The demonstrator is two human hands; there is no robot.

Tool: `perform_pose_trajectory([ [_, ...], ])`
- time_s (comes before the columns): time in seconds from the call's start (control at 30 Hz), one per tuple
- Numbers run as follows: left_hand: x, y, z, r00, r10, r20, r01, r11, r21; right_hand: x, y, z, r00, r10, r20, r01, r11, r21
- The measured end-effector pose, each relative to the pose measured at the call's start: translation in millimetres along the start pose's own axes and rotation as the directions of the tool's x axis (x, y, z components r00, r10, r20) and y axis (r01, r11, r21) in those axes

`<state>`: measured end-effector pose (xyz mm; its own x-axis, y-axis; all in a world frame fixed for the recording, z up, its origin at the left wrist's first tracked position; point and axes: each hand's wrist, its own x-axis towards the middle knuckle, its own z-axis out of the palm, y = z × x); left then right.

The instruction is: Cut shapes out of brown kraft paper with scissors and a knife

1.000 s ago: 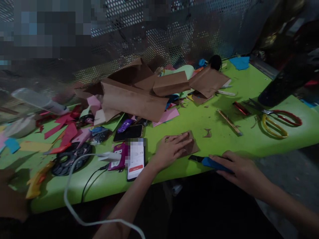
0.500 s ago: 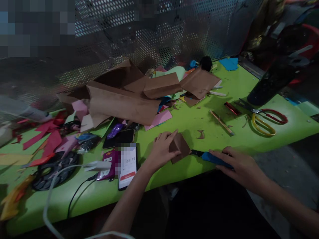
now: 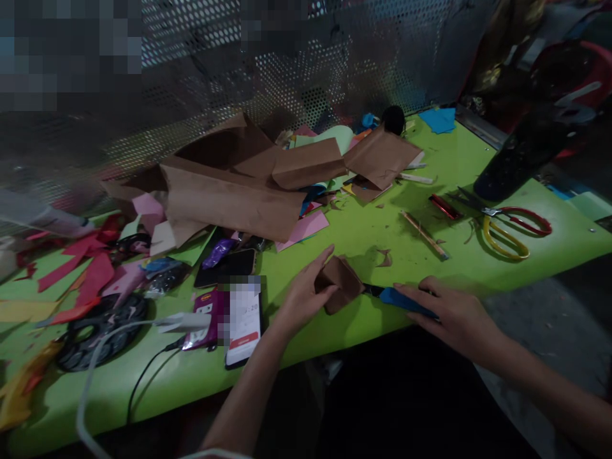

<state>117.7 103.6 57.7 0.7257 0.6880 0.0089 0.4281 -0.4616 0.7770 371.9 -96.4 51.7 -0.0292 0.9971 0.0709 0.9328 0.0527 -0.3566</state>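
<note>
My left hand point(image 3: 306, 288) grips a small folded piece of brown paper point(image 3: 342, 285) near the table's front edge, thumb and fingers on its left side. My right hand point(image 3: 442, 306) is closed around a blue utility knife point(image 3: 406, 302), held low over the table. Its dark, thin tip points left and meets the right edge of the paper; whether it has gone into a fold I cannot tell. Small brown paper scraps point(image 3: 384, 257) lie just beyond. Farther off rest a pencil-like stick point(image 3: 425, 236) and scissors with red and yellow handles point(image 3: 507, 233).
Large brown paper sheets point(image 3: 234, 201) are heaped at the back of the green table point(image 3: 296, 341). A phone point(image 3: 243, 325), a purple power strip point(image 3: 205, 319) with cables and a roll of black tape point(image 3: 102, 331) lie left. A dark bottle point(image 3: 516, 156) stands right, before a perforated metal panel point(image 3: 306, 70).
The brown paper has tilted so its open fold faces up more. My left fingers have shifted to its left edge, and my right hand with the knife has moved slightly left.
</note>
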Motion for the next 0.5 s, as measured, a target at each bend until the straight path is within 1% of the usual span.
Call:
perform_pose_trajectory([
  [0.07,-1.1,-1.8,-0.9,1.0,0.007,0.0,-0.007,1.0,-0.03,3.7,-2.6,0.2,1.0,-0.006,-0.016,0.006,1.0,-0.007],
  [0.13,-1.5,-1.8,-1.2,1.0,0.022,-0.003,-0.022,1.0,-0.02,7.3,-5.6,0.5,1.0,-0.013,-0.02,0.013,1.0,-0.016],
  [0.27,-0.9,-0.3,1.3,0.998,0.064,-0.019,-0.063,0.995,0.073,11.8,-10.1,2.6,0.998,-0.058,0.02,0.059,0.998,-0.023],
  [0.43,-1.0,-0.2,5.2,0.997,0.063,-0.037,-0.056,0.986,0.158,12.8,-13.7,3.3,0.996,-0.077,0.039,0.078,0.996,-0.033],
  [0.5,-0.8,-1.4,6.6,0.996,0.082,-0.036,-0.074,0.982,0.176,13.4,-15.8,2.7,0.996,-0.081,0.047,0.083,0.996,-0.037],
])
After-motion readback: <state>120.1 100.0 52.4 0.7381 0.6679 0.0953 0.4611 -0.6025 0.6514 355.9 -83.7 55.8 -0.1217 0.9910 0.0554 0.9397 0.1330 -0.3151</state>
